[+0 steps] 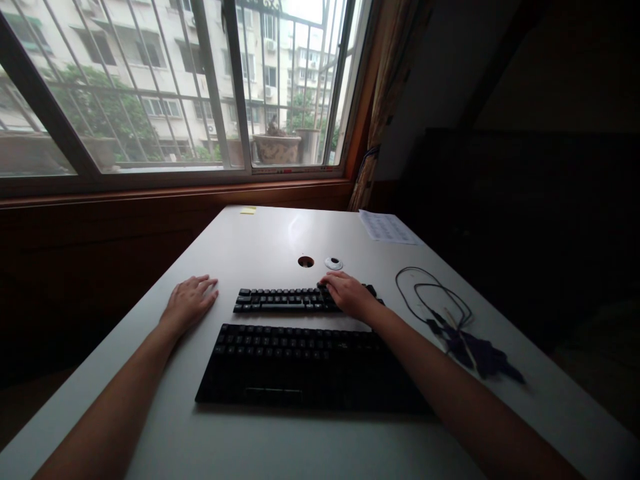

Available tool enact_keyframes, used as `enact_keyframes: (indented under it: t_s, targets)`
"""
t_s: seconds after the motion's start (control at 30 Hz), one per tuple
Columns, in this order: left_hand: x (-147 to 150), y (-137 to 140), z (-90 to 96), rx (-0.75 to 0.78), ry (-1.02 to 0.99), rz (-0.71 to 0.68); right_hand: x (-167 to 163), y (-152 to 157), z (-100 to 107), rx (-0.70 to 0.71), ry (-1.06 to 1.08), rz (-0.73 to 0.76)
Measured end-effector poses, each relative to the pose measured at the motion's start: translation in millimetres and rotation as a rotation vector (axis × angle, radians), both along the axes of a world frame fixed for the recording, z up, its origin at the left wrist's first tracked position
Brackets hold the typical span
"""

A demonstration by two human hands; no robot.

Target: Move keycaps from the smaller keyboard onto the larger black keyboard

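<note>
My left hand (191, 301) lies flat on the white table, fingers apart and holding nothing, left of the black keys. Beyond the near keyboard are rows of black keycaps (280, 300). Over them reaches my right hand (347, 293), its fingertips pinched at the far edge on a small dark piece that looks like a keycap (321, 285). A large black keyboard (290, 373) lies closer to me; keys show in its far rows, while its near part looks dark and flat. My right forearm hides the right ends of both.
A round hole (306, 262) and a white ring-shaped cover (334, 263) are past the keycaps. Right of my forearm lie a looped black cable (443, 293) and a dark purple cloth-like item (480, 357). A printed sheet (387, 228) and yellow note (249, 210) rest at the far edge.
</note>
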State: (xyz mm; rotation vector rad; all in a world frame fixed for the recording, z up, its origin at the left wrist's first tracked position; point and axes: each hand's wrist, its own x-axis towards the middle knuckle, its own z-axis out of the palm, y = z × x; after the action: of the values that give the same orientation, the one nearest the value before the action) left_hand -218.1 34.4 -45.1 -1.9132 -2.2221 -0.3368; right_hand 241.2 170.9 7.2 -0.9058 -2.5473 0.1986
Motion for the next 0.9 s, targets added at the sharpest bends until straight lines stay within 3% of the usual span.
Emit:
enact_keyframes:
  t_s: [0.37,0.73,0.9]
  targets:
    - [1,-2,2.4,-0.004,-0.004,-0.014,-10,3,-6,0.010,-0.040,-0.021]
    - [4,-2,4.1,0.014,-0.003,-0.018,-19,19,5,0.047,0.027,-0.016]
    - [3,-2,2.8,0.016,-0.009,-0.011,-25,33,0,0.027,0.023,-0.056]
